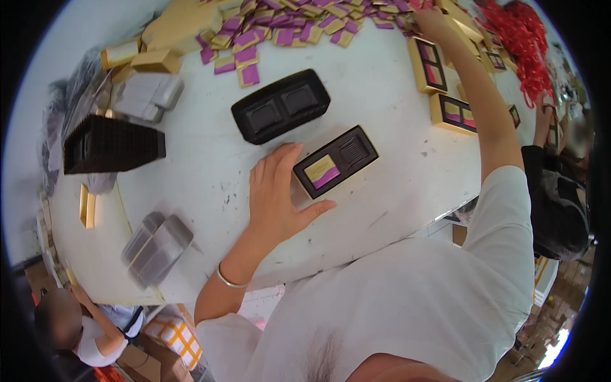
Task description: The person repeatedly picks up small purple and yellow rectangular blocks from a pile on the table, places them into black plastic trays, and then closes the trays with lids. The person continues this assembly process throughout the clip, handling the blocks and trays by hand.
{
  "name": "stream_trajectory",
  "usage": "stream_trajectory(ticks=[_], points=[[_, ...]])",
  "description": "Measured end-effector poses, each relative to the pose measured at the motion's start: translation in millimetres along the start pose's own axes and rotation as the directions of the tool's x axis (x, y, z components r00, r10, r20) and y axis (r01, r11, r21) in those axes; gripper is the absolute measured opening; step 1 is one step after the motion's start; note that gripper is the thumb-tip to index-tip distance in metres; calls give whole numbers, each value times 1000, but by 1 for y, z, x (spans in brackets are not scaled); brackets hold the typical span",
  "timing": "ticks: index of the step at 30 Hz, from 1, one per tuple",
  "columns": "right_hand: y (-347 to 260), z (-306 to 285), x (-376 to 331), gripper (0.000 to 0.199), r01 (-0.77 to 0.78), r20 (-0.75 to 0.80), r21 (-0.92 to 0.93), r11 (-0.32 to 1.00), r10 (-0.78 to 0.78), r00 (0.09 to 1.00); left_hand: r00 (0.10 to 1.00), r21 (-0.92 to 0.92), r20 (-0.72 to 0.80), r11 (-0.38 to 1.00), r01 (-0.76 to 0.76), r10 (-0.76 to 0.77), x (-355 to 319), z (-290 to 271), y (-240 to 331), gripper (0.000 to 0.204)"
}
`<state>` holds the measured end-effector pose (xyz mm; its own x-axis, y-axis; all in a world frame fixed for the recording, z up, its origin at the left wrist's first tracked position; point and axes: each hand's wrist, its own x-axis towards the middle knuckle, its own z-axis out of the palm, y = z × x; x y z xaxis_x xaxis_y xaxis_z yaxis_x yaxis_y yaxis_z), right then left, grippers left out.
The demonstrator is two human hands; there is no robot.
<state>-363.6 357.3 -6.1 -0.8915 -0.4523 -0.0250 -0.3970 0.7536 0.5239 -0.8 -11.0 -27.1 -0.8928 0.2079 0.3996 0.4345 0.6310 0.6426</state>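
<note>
- Black ridged plastic trays [111,148], stacked.
- My left hand [273,191], thumb and fingers spread.
- Gold rectangular box [353,155] beside it, gold-and-purple square packet [322,172] in its left compartment.
- My right hand [431,21], too distant to tell whether pinching.

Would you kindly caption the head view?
Left hand beside rectangular gold box, black insert holding one gold-purple square packet.

Black tray [280,106] beyond box [347,174] — free tabletop [410,162] rightward
</note>
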Motion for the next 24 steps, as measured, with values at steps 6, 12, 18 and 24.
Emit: stream_trajectory(ticks=[6, 12, 18, 24], points=[[-22, -52, -20, 33, -207, -314, 474, 856, 384, 868, 993, 121, 30, 986, -119, 116, -3, -2, 0, 59], [-117, -135, -141, 74, 117, -190, 755, -645, -45, 981, 997, 21, 68, 999, -34, 32, -2, 1, 1, 59], [-174, -134, -200, 56, -109, -179, 417, -902, -200, 963, 995, 13, 88, 999, -44, 43, 1, 0, 3, 63], [-209, -133, -218, 34, 220, -227, 812, -540, 55, 972, 995, -7, 83, 999, -46, 47, 0, 0, 2, 64]])
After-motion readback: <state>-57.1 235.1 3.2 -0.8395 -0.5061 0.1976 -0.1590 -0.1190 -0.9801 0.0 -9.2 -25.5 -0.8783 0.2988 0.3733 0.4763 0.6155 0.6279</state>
